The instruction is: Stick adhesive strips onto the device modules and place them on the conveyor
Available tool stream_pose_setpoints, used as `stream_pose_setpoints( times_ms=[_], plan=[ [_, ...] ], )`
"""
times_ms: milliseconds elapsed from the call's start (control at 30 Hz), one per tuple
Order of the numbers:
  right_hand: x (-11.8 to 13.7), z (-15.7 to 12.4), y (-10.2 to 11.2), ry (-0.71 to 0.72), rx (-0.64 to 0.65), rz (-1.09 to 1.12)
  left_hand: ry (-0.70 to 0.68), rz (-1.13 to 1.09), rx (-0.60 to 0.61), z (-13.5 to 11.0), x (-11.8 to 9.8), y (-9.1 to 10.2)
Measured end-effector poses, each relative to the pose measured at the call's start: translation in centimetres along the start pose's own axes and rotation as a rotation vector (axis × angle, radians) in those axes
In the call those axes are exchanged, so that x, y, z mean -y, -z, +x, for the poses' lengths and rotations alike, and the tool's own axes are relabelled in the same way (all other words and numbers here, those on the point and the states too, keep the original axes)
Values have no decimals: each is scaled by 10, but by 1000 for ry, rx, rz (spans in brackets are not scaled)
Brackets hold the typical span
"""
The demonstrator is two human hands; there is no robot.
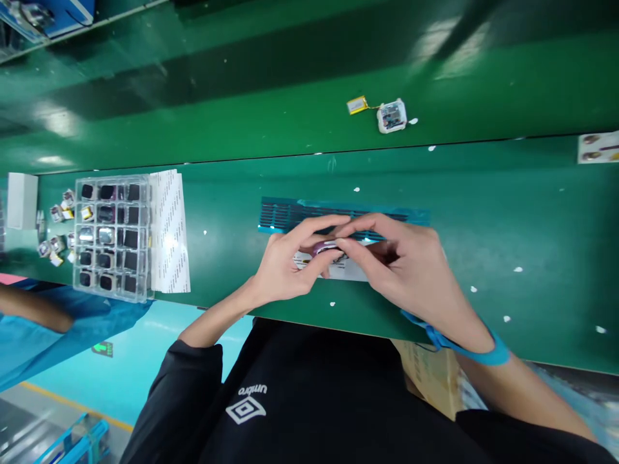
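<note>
My left hand (pixel 285 261) and my right hand (pixel 406 267) meet over the near edge of the green bench. Between their fingertips they pinch a small purple part (pixel 323 247), which looks like a little device case. It is held just above a white sheet (pixel 351 272) lying on the bench. Behind the hands lies a blue slotted tray (pixel 309 212). A blue strap (pixel 464 348) circles my right wrist. Most of the purple part is hidden by my fingers.
A clear compartment tray (pixel 111 235) with several small dark parts stands at the left, a white printed sheet (pixel 169 232) beside it. Loose small parts (pixel 55 232) lie further left. On the green belt (pixel 290 122) sits a small board with a yellow battery (pixel 382 113). Another person's arm (pixel 33 309) shows at left.
</note>
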State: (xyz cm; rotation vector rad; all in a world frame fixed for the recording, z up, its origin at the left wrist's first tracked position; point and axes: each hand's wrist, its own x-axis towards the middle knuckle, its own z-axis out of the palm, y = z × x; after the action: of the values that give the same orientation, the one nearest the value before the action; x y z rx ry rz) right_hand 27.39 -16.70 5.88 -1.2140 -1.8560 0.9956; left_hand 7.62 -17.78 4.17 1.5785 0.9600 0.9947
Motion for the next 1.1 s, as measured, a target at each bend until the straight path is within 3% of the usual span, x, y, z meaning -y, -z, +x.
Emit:
stream_pose_setpoints(
  times_ms=[133,300,433,633,800,1100],
  plan=[
    [12,-24,26,70,61,19,-166,225,-11,-21,1,7],
    [-8,-52,47,-66,-227,171,-336,587,61,-33,23,7],
    [-33,-60,36,-265,-166,300,-241,586,140,-34,38,3],
    [-54,-56,7,-310,-279,353,-222,530,111,-34,46,1],
    [-58,-55,-9,-382,-358,318,-232,547,122,-32,47,2],
    [-56,-56,-15,-397,-337,286,-226,554,147,-30,46,1]
  ],
)
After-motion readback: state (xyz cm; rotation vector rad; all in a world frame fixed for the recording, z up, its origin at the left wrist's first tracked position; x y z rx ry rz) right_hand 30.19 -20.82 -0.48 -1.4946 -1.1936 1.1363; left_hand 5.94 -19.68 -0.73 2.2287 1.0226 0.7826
